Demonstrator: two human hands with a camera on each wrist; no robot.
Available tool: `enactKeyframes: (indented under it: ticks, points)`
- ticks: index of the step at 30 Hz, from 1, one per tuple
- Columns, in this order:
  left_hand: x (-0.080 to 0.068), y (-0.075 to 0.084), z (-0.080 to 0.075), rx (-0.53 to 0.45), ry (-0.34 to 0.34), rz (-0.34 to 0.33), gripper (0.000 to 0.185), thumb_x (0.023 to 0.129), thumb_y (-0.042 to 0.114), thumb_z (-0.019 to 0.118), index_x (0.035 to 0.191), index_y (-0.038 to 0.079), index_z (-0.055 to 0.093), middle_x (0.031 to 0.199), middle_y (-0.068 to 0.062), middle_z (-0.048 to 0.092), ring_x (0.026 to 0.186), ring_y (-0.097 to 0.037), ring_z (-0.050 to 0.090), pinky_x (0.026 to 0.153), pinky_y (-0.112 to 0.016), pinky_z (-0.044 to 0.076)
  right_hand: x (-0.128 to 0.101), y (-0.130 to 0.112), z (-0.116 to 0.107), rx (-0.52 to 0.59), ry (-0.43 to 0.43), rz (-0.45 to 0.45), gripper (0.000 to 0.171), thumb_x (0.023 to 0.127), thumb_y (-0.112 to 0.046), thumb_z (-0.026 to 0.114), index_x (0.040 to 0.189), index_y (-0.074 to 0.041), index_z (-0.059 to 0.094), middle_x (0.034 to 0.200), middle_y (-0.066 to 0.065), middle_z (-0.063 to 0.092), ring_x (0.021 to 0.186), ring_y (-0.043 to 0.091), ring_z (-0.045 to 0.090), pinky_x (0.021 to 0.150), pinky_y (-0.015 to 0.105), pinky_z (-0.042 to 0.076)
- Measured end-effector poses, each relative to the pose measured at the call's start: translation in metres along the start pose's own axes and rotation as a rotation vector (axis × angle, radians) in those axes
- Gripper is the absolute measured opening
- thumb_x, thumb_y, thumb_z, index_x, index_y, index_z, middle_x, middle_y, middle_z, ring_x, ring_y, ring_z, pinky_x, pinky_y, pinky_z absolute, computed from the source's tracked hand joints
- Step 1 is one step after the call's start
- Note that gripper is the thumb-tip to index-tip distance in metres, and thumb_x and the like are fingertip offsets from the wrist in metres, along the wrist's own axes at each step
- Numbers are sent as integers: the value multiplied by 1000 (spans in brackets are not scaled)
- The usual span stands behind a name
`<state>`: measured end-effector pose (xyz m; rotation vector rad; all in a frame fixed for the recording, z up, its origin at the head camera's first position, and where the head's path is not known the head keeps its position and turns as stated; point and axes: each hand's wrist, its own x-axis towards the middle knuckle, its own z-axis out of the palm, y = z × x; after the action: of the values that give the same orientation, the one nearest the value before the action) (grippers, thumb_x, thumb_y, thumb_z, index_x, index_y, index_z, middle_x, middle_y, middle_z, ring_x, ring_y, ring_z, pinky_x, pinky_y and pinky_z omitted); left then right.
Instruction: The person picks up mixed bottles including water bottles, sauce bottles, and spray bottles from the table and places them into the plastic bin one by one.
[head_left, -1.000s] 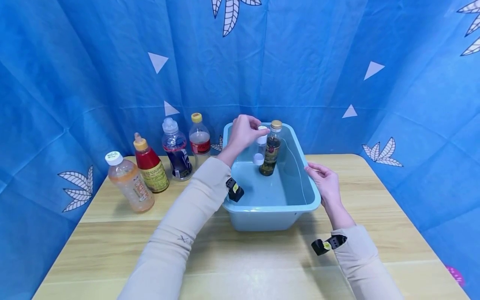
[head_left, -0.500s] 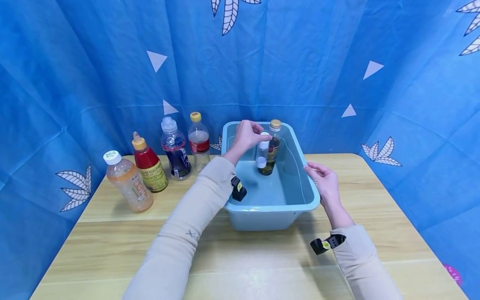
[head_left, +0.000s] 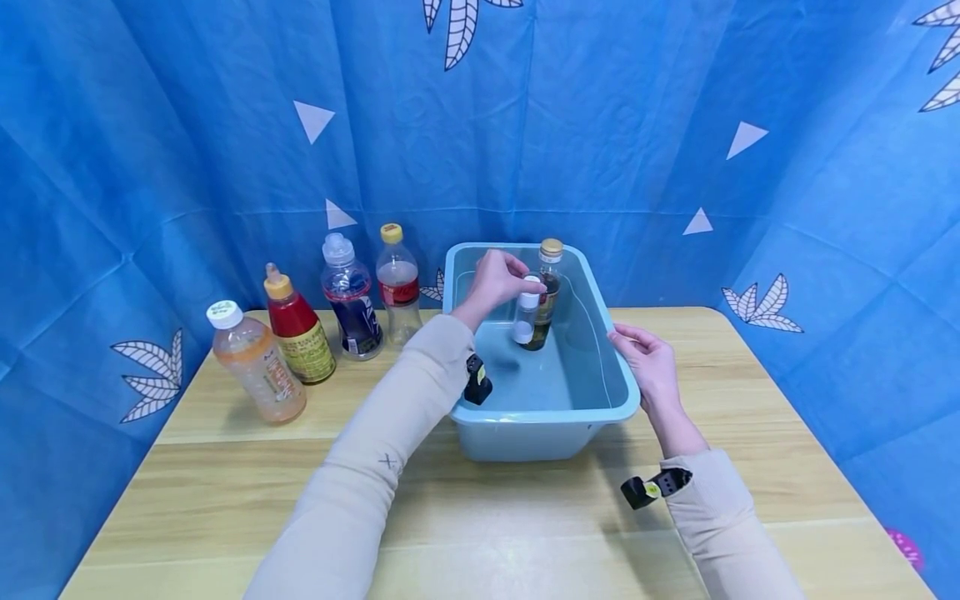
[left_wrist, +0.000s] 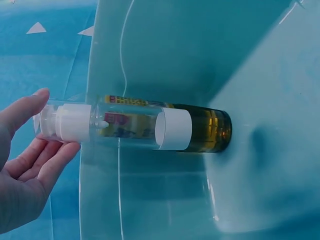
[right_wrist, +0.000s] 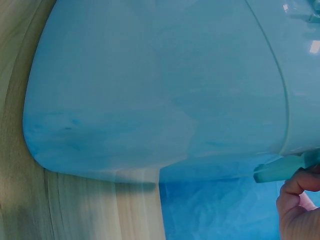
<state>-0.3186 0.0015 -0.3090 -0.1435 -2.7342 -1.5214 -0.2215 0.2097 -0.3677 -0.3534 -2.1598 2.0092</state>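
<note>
My left hand [head_left: 495, 282] pinches the white top of a small clear bottle [head_left: 525, 317] between thumb and fingers. In the left wrist view this clear bottle [left_wrist: 132, 127] has a white band at its far end, and my fingers [left_wrist: 60, 162] are around its head. It hangs inside the light-blue plastic basin [head_left: 540, 417], in front of a glass bottle of dark liquid [head_left: 538, 335] with a gold cap, which stands upright on the basin floor. My right hand [head_left: 651, 362] grips the basin's right rim; the right wrist view shows its fingers [right_wrist: 300, 185] at the rim's edge.
Left of the basin on the wooden table [head_left: 480, 533] stand an orange-tinted bottle [head_left: 266, 375], a red squeeze bottle [head_left: 300, 333], a dark-blue-labelled bottle [head_left: 356, 312] and a red-labelled bottle [head_left: 399, 287]. A blue patterned curtain [head_left: 615, 125] hangs behind.
My left hand has lowered the small clear bottle deeper into the basin and slightly to the right, closer in front of the dark bottle. My right hand stays on the rim.
</note>
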Motion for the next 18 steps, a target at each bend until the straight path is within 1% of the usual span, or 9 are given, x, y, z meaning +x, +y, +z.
enactKeyframes:
  ticks: [6,12,18]
  points:
    - [1,1,7,15,-16,14,32,63,22,81,86,4,67,82,-4,61,74,-15,55,60,-23,45,0,0,-1,-26,-1,-13,44,82,-21,64,116,6,54,68,-10,61,64,4,59,58,17,49]
    - [5,1,11,-1,-60,-29,29,66,21,79,87,5,66,85,-4,60,76,-16,55,63,-24,47,0,0,-1,-35,7,-10,43,82,-21,65,115,4,55,68,-9,61,64,4,59,58,18,49]
    - [7,3,14,-24,-97,-79,30,63,19,80,85,6,65,85,-4,60,71,-16,57,60,-23,48,-1,0,-1,-44,5,-12,43,82,-22,64,115,4,55,68,-9,61,63,5,59,57,18,49]
